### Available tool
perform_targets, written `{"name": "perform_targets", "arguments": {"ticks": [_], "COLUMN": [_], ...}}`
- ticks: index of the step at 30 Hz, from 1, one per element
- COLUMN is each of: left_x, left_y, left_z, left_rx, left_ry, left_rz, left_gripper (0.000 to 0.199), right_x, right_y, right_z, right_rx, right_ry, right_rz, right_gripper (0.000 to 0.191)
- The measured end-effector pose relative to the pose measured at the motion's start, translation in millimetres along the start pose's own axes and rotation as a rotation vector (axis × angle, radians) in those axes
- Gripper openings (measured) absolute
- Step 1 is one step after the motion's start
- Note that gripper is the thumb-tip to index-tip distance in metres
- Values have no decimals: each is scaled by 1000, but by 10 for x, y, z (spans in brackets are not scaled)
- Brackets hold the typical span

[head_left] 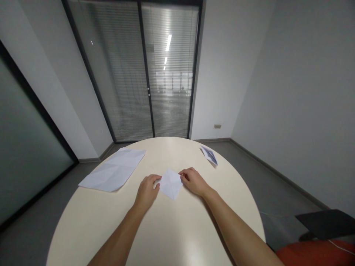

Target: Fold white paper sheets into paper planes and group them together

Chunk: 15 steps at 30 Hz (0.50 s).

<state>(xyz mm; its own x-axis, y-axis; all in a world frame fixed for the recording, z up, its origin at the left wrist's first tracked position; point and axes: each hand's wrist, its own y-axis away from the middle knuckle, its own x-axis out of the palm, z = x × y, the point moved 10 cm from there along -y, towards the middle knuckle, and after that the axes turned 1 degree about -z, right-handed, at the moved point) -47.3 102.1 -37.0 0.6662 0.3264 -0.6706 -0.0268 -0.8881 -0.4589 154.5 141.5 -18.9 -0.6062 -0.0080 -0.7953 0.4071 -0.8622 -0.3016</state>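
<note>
A small white sheet of folded paper (171,184) lies near the middle of the round table, shaped like a diamond with crease lines meeting inside it. My left hand (147,191) holds its left corner between thumb and index finger, which curve round the edge. On the opposite side, my right hand (193,181) has its fingertips closed on the upper right corner. The fingers partly cover both corners. One corner of the paper points toward me.
Large creased white sheets (115,170) lie on the table's left side. A small folded paper with a dark printed patch (209,155) sits at the far right. The cream table (166,236) has a rounded edge. Beyond its right edge are a black flat object (327,223) and something red (310,254).
</note>
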Motion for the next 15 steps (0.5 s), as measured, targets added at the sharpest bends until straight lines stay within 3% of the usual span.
{"name": "perform_targets", "arguments": {"ticks": [8, 15], "left_x": [109, 131], "left_y": [18, 40], "left_z": [-162, -207], "left_rx": [144, 176], "left_ry": [4, 34], "left_rz": [88, 133], "left_gripper": [47, 49], "right_x": [32, 134], "right_y": [-6, 58], "right_z": [5, 235], "right_rx": [-70, -320], "right_ry": [1, -53], "right_rz": [-14, 47], "right_gripper": [27, 33]}}
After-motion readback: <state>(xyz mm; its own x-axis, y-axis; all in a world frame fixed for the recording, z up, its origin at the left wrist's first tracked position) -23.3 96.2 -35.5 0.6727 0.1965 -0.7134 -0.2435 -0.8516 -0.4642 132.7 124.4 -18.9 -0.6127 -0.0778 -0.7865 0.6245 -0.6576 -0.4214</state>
